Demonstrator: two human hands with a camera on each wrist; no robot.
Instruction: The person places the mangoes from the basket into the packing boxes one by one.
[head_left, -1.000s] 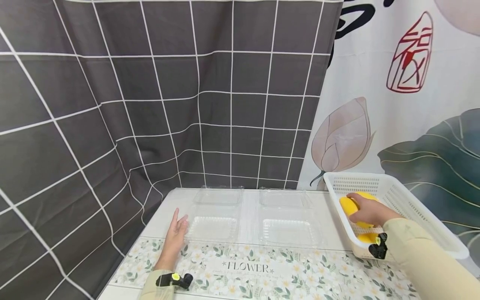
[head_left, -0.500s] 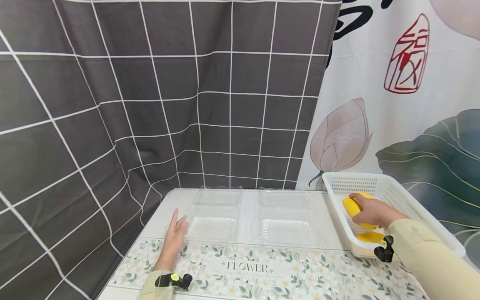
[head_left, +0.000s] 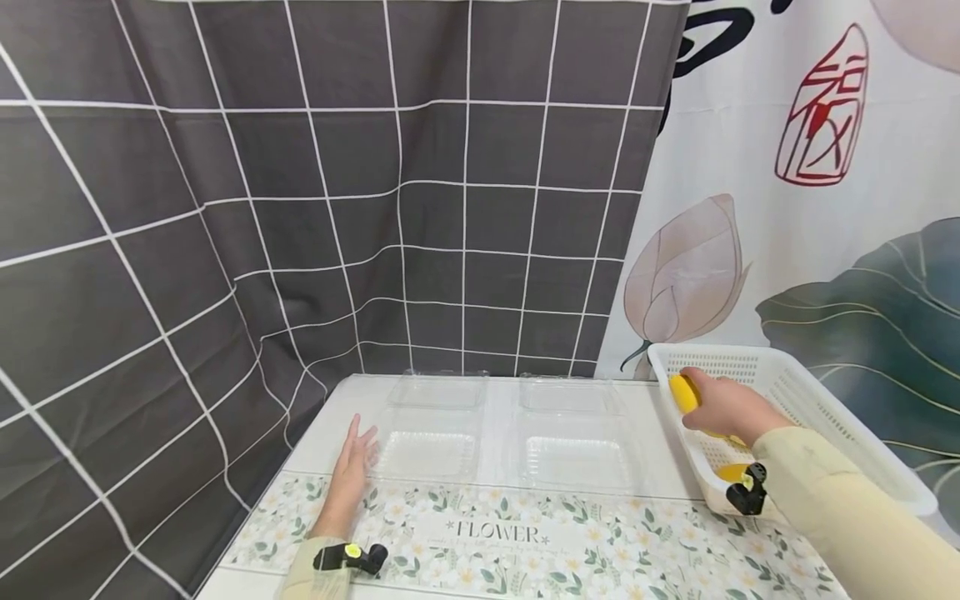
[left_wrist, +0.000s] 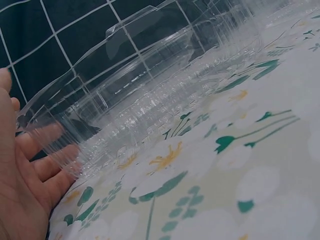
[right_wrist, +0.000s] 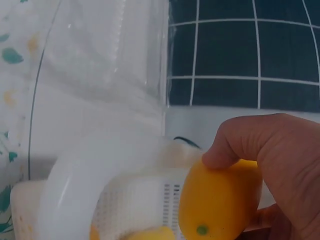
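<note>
Lemon is gripped between thumb and fingers of the right hand, held over the basket, yellow fruit seen below. The left hand is held pretty loose, fingers extended, nothing grabbed, clear box parked right beside it.

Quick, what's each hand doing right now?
Left hand: open, beside a clear plastic box.
Right hand: closed, holding a yellow fruit.

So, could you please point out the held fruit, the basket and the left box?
Held fruit (right_wrist: 218, 200), right wrist view: middle of its side.
Basket (head_left: 825, 407), head view: inner right wall.
Left box (head_left: 427, 454), head view: nearer half.
</note>
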